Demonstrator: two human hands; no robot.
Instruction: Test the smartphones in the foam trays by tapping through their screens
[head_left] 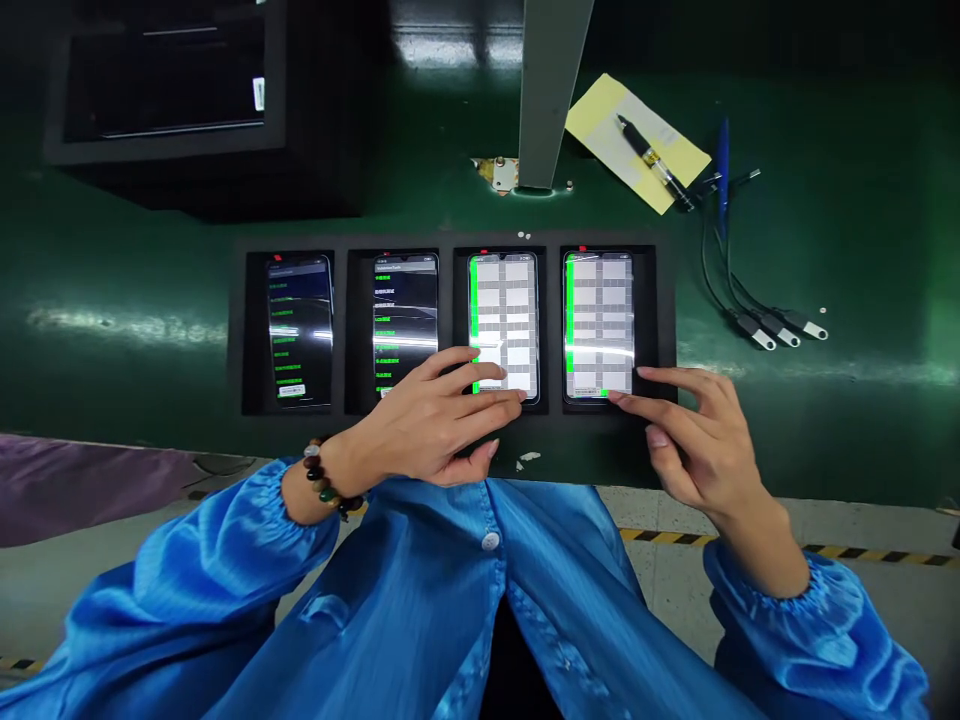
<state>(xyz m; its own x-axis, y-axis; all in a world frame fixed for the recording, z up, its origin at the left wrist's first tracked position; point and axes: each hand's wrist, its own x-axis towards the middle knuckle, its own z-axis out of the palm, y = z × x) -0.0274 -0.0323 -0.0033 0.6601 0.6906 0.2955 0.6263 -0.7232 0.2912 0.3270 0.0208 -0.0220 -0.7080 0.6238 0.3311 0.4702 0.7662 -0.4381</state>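
Note:
Four slots of a black foam tray [446,406] hold smartphones in a row. My left hand [439,415] lies across the third smartphone [519,300], a fingertip on the lower right of its screen, fingers spread. On the rightmost smartphone [616,320], the index fingertip of my right hand [709,435] touches the bottom edge of the screen; its other fingers are apart. Both of these screens show a white grid with a green strip down the left side. The second smartphone [405,320] and the leftmost smartphone [300,335] display dark lists with green text.
A dark box-like stack [315,120] stands at the back left. A grey post [551,100] rises behind the tray. To the right lie a yellow notepad [600,115], a black pen [652,160] and several cables with metal-ended plugs [772,328].

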